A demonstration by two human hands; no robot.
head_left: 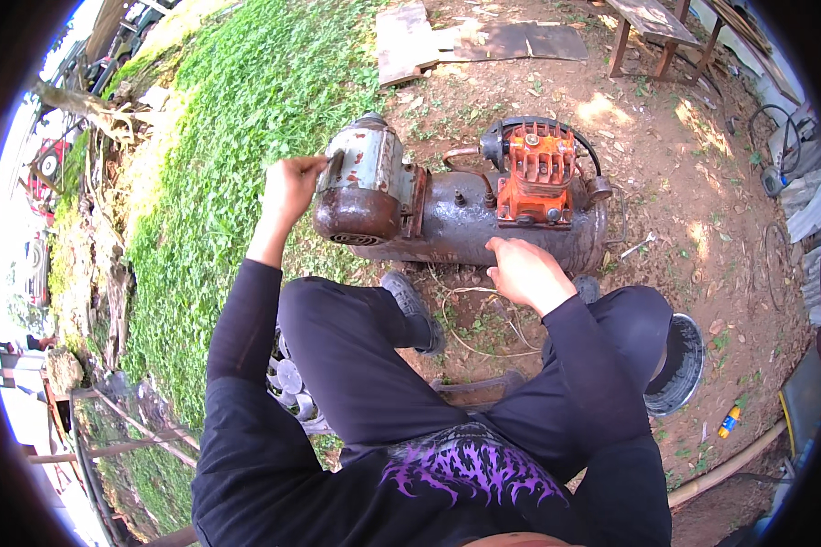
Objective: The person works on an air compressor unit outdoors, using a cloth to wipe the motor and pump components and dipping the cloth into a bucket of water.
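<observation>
In front of me an old air compressor lies on the ground, with a rusty dark tank (456,205). My left hand (289,187) is at the left side of its grey and brown electric motor (360,182). The fingers are pinched together by the motor's casing; whatever they hold, if anything, is too small to make out. Held near the tank's front side is my right hand (527,273), open, its index finger extended toward the tank and nothing seen in it. Above the tank, on the right, stands an orange finned pump head (540,169).
A wrench (640,244) lies on the soil right of the tank. By my right knee is a dark bucket (680,369), with a small yellow and blue object (729,421) beyond it. Boards (511,42) and a wooden bench (652,20) are farther off. Grass (237,109) covers the left.
</observation>
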